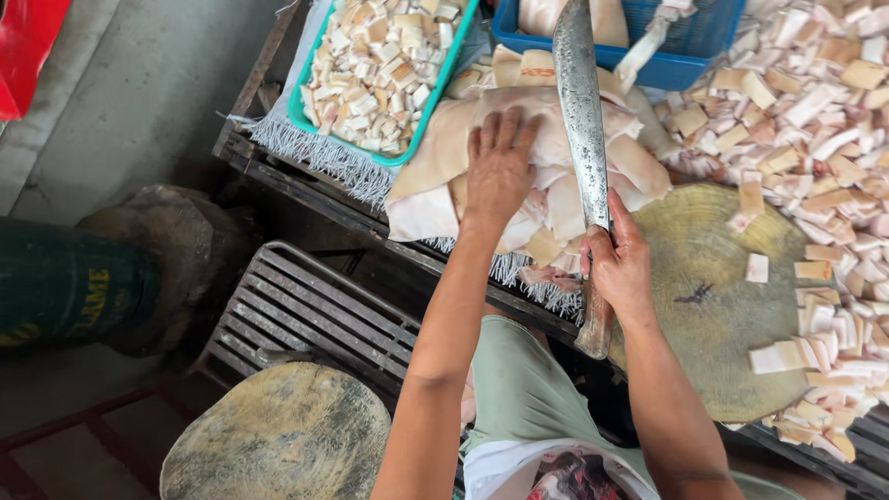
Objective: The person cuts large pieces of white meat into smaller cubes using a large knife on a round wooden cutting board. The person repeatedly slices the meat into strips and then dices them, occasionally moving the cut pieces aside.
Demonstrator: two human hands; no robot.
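We have a heap of pale, floppy slabs of pork skin and fat piled on the bench, left of the round, scored wooden chopping block. Our left hand lies flat on top of the heap with the fingers spread apart, pressing rather than gripping. Our right hand is clamped around the handle of a long, dull steel cleaver, whose blade points away from us and lies just beside the left hand's fingers.

That closeness is the main risk, in our judgement: the slabs look greasy, so the left hand could slide sideways into the edge, or the handle could turn in a slick palm. The heap also overhangs the near edge of the bench above our lap, so a tug could drag a slab off.

Right of the block, a spread of cut pale cubes crowds its rim and could get swept off. At the far side sit a teal plastic tray of cubes and a blue plastic basket.
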